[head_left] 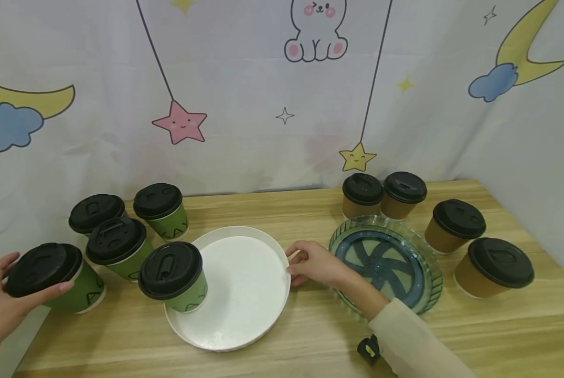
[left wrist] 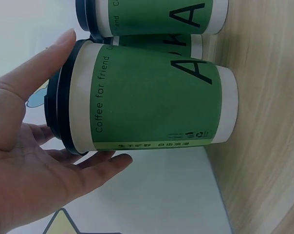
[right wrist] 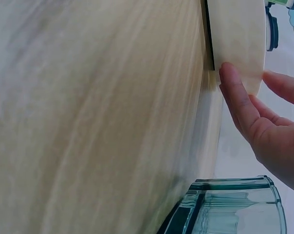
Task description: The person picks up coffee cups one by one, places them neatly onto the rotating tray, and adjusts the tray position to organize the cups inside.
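Observation:
At the far left my left hand [head_left: 0,310] is spread around the black lid of a green paper coffee cup [left wrist: 156,97], thumb on one side and fingers on the other; the fingers look loose, not closed on it. My right hand [head_left: 317,265] pinches the right rim of a round white tray [head_left: 244,299], with the thumb at the rim and fingers against the outer wall [right wrist: 239,34]. Another green lidded cup [head_left: 185,294] stands upright on the tray's left part.
More green lidded cups [head_left: 166,223] stand behind at the left. Right of the tray lies a round greenish glass dish [head_left: 430,289], with several brown lidded cups [head_left: 480,273] behind and beside it. A small black object [head_left: 369,350] lies near the right sleeve. A printed curtain [head_left: 244,157] hangs behind the table.

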Motion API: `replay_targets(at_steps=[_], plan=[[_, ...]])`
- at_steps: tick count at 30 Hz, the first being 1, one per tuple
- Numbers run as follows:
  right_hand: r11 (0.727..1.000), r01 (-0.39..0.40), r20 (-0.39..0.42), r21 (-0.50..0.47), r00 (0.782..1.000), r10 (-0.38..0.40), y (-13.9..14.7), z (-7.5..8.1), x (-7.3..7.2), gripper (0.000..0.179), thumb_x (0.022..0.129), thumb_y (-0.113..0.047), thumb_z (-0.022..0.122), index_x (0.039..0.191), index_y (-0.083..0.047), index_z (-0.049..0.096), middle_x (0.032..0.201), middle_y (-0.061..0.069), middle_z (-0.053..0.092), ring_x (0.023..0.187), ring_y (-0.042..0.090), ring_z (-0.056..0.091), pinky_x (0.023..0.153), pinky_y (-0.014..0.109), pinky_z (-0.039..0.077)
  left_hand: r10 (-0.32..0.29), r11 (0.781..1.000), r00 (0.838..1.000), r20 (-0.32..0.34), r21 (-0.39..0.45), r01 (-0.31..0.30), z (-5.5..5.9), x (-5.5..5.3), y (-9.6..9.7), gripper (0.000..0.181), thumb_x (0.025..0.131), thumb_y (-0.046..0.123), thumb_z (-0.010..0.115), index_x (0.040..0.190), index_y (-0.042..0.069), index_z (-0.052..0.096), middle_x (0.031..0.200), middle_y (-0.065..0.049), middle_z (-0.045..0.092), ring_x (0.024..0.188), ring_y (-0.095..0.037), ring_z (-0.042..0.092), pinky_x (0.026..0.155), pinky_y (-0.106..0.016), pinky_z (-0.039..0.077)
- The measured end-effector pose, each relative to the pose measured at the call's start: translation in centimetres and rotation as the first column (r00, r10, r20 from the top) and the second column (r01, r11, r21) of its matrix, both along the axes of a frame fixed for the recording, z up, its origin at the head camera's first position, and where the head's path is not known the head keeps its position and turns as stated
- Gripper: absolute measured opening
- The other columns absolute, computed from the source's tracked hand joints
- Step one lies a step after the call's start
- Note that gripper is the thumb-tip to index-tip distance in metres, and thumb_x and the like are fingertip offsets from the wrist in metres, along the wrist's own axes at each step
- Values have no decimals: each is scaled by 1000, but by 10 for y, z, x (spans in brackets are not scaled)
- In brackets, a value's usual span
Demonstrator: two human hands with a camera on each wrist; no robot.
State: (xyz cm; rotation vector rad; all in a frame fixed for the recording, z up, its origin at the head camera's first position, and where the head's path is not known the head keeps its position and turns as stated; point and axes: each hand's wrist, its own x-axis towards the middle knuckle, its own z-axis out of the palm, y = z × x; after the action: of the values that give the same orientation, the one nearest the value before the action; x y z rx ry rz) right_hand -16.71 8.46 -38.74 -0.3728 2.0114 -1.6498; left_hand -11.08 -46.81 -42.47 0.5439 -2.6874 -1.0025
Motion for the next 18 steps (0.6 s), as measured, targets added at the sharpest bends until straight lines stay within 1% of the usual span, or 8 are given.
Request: replay_targets(at_steps=[4,6,7,11,15,16,17,18], plan=[[1000,-7,19,-19,1000,7,0,0,0,29,84,8,57,111,12,48,87,22,60,67,25,64,64,38,55,-3,1000,1000,-12,-7,3,-7,-1,-6,115,73,35,76,145,15,-12,147,-27,-6,128,-53,7,94,-68,18],[1000,-10,27,-26,1000,11,-1,0,0,29,84,8,57,111,12,47,87,22,59,68,26,64,65,39,55,-3,1000,1000,-16,-8,3,-9,-1,-8,114,74,36,75,145,15,-12,147,-26,-6,129,-52,5,96,-67,17],[999,-12,29,-30,999,13,-1,0,0,29,84,8,57,111,12,47,87,22,59,69,26,64,65,39,55,-5,1000,1000,-18,-3,5,-9,-1,-8,114,75,35,75,145,14,-12,147,-26,-7,129,-52,4,96,-67,16],[999,-14,20,-31,1000,14,0,0,0,29,85,8,57,111,12,47,87,22,59,69,27,64,64,39,55,-12,1000,1000,-24,7,12,-6,1,-3,112,76,34,74,145,12,-11,147,-27,-4,128,-53,8,99,-64,16],[999,-15,21,-28,1000,16,0,0,0,30,85,7,57,112,12,47,88,22,59,71,29,65,64,39,55,-2,1000,1000,-21,2,2,-4,2,1,110,76,33,73,146,11,-10,147,-27,-3,128,-53,11,100,-62,18],[1000,-15,22,-26,1000,16,1,0,0,30,85,7,57,113,12,47,88,22,59,71,29,65,64,39,55,1,1000,1000,-19,1,-1,-5,3,1,111,76,34,74,146,12,-10,147,-27,-2,128,-52,12,100,-62,18],[1000,-15,23,-24,1000,16,1,0,0,30,85,6,57,113,11,46,89,22,59,71,29,65,65,39,55,5,1000,1000,-17,-1,-5,-7,3,0,111,76,34,74,146,13,-9,147,-26,-1,128,-52,13,101,-57,22],[1000,-14,24,-23,1000,15,1,0,1,31,85,6,57,113,11,46,89,22,59,71,28,65,65,39,55,9,1000,1000,-16,-5,-9,-9,3,-1,111,75,35,74,146,15,-9,147,-26,0,127,-51,15,101,-56,24]])
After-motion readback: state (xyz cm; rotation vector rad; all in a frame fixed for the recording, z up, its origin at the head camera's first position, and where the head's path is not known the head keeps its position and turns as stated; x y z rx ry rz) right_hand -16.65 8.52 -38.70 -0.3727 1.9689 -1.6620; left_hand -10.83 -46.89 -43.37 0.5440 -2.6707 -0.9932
